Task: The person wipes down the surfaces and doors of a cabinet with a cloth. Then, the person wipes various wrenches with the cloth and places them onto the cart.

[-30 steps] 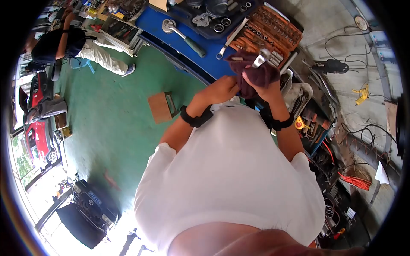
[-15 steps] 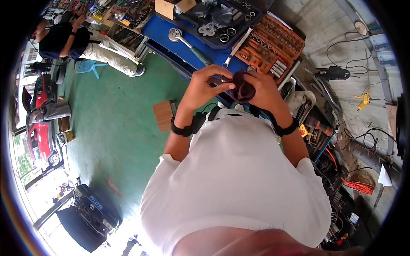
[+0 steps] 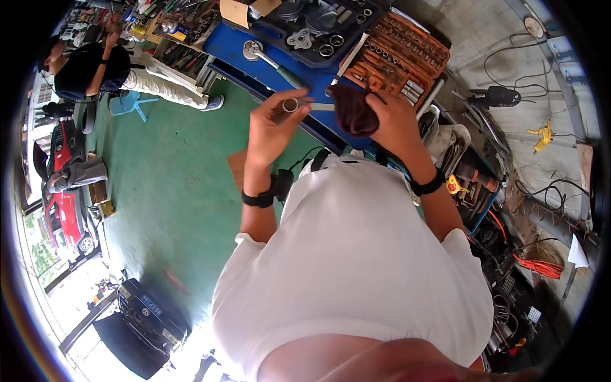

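My left hand (image 3: 272, 126) is closed on a wrench (image 3: 321, 107), its ring end showing between my thumb and fingers. The silver shaft runs right toward a dark maroon cloth (image 3: 356, 113), which hides its far end. My right hand (image 3: 396, 122) grips the bunched cloth; whether it also holds the wrench through it, I cannot tell. Both hands are over the near edge of the blue workbench (image 3: 223, 39). Just beyond them lie a ratchet (image 3: 273, 62) and a second wrench (image 3: 351, 58), the latter against the orange socket set case (image 3: 398, 54).
A dark tool case (image 3: 318, 28) lies at the back of the bench. Cables and tools crowd the right side. A brown stool (image 3: 237, 169) stands on the green floor (image 3: 165, 172). Another person (image 3: 95, 70) is at the far left, near a blue stool (image 3: 130, 104).
My left hand has moved left, away from my right hand, and the wrench's ring end and shaft now show. The cloth stays in my right hand, raised slightly and less bunched.
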Demonstrator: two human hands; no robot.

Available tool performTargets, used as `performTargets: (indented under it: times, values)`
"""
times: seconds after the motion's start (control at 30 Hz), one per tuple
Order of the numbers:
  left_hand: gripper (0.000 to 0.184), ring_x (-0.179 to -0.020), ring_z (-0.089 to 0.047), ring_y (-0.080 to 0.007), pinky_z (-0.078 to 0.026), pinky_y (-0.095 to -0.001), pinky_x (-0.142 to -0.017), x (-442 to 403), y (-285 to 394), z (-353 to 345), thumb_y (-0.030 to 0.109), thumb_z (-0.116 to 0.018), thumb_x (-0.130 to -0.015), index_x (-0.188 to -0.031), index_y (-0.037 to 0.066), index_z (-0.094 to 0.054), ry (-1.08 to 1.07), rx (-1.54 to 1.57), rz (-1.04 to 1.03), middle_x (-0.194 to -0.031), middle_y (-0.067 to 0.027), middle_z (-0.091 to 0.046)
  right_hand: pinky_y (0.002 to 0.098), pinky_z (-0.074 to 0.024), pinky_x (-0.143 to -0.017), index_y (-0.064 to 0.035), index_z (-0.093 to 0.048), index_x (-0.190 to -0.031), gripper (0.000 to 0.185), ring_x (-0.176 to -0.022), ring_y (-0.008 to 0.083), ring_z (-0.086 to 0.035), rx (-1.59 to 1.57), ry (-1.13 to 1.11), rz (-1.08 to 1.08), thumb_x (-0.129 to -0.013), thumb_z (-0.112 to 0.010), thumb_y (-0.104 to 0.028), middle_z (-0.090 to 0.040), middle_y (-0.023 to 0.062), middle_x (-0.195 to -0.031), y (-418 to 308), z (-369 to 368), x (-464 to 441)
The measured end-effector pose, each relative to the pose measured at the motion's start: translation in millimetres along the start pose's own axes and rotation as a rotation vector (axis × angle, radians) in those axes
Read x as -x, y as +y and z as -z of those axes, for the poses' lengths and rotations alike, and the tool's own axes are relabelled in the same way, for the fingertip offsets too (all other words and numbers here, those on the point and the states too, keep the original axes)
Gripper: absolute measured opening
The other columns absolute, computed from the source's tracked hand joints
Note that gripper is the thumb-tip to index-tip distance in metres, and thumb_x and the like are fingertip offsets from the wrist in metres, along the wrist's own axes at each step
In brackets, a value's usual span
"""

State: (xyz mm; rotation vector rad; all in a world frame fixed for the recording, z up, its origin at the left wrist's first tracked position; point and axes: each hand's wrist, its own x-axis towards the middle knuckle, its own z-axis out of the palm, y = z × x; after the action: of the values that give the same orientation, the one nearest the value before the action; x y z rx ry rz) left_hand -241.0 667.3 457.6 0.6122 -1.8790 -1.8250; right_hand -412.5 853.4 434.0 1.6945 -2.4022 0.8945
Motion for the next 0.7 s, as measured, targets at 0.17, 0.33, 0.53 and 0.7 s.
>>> performTargets:
  times: [0.17,0.33,0.53,0.7]
  values:
    - [0.024,-0.096,-0.068,-0.0148,-0.055,-0.0268,-0.086,10.1,-3.0,-1.0,-0.006,-0.067,-0.091,-0.114,-0.005,-0.065,-0.074,-0.039,-0.036,-0.109,-0.0110,-0.072,0.0454,-0.0495,-0.081,-0.0062,-0.062,-0.103,0.049,-0.095,0.0363,-0.062,-0.117,-0.122,-0.017,-0.060,-0.084,-0.015,-0.065,0.0142,-0.104,22.3,0.6,24.4]
    - [0.022,-0.096,-0.070,-0.0228,-0.057,-0.0319,-0.086,8.8,3.4,-16.2,-0.007,-0.066,-0.091,-0.112,-0.006,-0.062,0.021,0.183,-0.107,-0.103,-0.0172,-0.071,0.0440,-0.0485,-0.077,-0.0045,-0.061,-0.100,0.047,-0.089,0.0370,-0.062,-0.481,-0.322,-0.103,-0.062,-0.084,-0.017,-0.065,0.0130,-0.097,14.8,16.8,13.0]
    - [0.021,-0.087,-0.072,-0.0246,-0.059,-0.0350,-0.078,-1.6,-11.4,-28.0,0.009,-0.064,-0.097,-0.108,-0.009,-0.065,0.121,0.239,-0.184,-0.094,-0.0192,-0.073,0.0404,-0.0477,-0.073,-0.0038,-0.060,-0.095,0.039,-0.084,0.0361,-0.062,-0.475,-0.043,0.087,-0.066,-0.083,-0.018,-0.062,0.0124,-0.086,-12.7,4.4,-18.1]
    - [0.033,-0.085,-0.073,-0.0304,-0.059,-0.0412,-0.079,4.1,-21.0,-10.0,0.021,-0.064,-0.099,-0.113,-0.009,-0.063,0.003,0.314,-0.265,-0.091,-0.0219,-0.073,0.0402,-0.0495,-0.070,-0.0041,-0.062,-0.097,0.039,-0.082,0.0360,-0.063,-0.581,-0.237,0.105,-0.067,-0.083,-0.017,-0.064,0.0130,-0.086,-1.2,8.7,-3.4]
